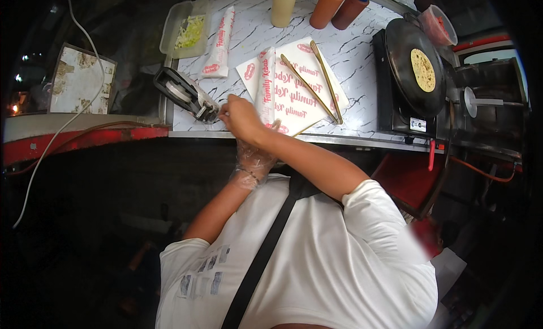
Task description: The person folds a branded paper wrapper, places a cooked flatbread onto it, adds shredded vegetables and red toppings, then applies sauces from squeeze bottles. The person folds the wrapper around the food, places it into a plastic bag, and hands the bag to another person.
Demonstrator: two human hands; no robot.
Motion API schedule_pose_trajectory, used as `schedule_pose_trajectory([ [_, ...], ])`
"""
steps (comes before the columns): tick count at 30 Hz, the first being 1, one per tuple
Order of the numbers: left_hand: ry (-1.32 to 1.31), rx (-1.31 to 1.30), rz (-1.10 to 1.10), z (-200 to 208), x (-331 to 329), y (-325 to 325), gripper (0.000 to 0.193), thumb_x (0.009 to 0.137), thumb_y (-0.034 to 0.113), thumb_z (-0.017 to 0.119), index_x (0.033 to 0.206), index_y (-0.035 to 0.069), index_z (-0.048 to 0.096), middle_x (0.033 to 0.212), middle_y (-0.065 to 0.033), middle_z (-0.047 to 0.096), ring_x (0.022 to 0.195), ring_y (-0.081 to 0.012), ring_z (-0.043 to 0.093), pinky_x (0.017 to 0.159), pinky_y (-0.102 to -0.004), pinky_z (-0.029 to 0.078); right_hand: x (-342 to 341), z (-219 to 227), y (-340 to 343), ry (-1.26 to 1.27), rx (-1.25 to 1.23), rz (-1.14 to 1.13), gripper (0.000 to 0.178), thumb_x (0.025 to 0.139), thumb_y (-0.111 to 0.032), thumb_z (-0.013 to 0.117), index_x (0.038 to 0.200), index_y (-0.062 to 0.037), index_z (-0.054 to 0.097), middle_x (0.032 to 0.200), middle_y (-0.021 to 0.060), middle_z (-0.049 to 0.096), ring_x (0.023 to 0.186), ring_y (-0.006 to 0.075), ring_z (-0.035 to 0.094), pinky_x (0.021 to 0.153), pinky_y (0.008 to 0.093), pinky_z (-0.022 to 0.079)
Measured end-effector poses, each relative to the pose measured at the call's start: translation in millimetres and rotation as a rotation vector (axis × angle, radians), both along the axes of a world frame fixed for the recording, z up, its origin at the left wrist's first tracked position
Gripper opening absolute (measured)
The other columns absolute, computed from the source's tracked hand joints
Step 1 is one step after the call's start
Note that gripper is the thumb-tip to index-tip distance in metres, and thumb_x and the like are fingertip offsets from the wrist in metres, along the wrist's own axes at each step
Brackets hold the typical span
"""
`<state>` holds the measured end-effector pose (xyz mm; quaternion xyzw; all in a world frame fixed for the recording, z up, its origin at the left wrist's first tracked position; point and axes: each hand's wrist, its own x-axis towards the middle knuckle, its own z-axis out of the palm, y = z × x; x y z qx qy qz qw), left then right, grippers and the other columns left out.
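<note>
1. The right hand (240, 117) reaches across the body to the front edge of the tabletop (362, 63); its fingers are pinched together at the tape dispenser (186, 94), on what looks like the tape end, though that is too small to be sure of.
2. The left hand (253, 159), in a clear plastic glove, sits under the right forearm; its fingers close around the lower end of a wrapped roll (266, 85) that stands on the front edge.
3. The black tape dispenser lies at the front left corner of the tabletop.
4. Just right of the roll lies a stack of printed paper sheets (308, 83) with two long gold tongs (317, 80) across it.
5. A second wrapped roll (219, 43) lies toward the back left, beside a clear tub (186, 29) of shredded greens.
6. Three sauce bottles (325, 7) stand at the back edge.
7. A black griddle (416, 66) at the right edge carries a flatbread (423, 70).
</note>
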<state>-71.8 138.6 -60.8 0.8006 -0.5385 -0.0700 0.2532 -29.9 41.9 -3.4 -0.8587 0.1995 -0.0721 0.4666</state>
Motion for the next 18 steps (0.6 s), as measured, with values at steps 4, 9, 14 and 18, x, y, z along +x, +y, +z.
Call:
schedule_pose_trajectory([
  [4,-0.089,0.199,0.145,5,-2,-3,0.071,0.088,0.052,0.064,0.147,0.016,0.048,0.153,-0.0329,0.029,0.143,-0.0511,0.024,0.116,-0.0656,0.015,-61,-5,-45,-0.035,0.042,-0.026,0.012,0.079,-0.011,0.079,0.088,-0.0039,0.076,0.081,0.0149,0.060,0.076,0.0320,0.061,0.070,0.0409,0.048],
  [9,-0.033,0.213,0.091,17,-1,-4,0.074,0.083,0.052,0.070,0.146,0.019,0.050,0.153,-0.0377,0.020,0.144,-0.0564,0.015,0.116,-0.0668,0.012,-90,-32,-59,-0.076,0.150,-0.220,0.018,0.077,-0.010,0.081,0.092,-0.0029,0.075,0.072,0.0084,0.056,0.065,0.0195,0.054,0.061,0.0334,0.043],
  [14,-0.019,0.217,0.111,22,-2,-5,0.072,0.080,0.048,0.073,0.144,0.023,0.053,0.153,-0.0383,0.021,0.144,-0.0569,0.016,0.116,-0.0674,0.012,-80,-37,-61,-0.016,0.240,-0.335,0.028,0.075,-0.010,0.082,0.097,-0.0032,0.067,0.069,0.0023,0.051,0.061,0.0129,0.048,0.057,0.0304,0.041],
  [18,-0.034,0.230,0.113,20,-2,-8,0.070,0.081,0.048,0.072,0.144,0.024,0.053,0.153,-0.0387,0.020,0.144,-0.0571,0.016,0.116,-0.0681,0.012,-71,-37,-68,0.027,0.273,-0.361,0.027,0.075,-0.014,0.081,0.090,-0.0028,0.061,0.068,0.0036,0.052,0.061,0.0145,0.050,0.056,0.0319,0.042],
])
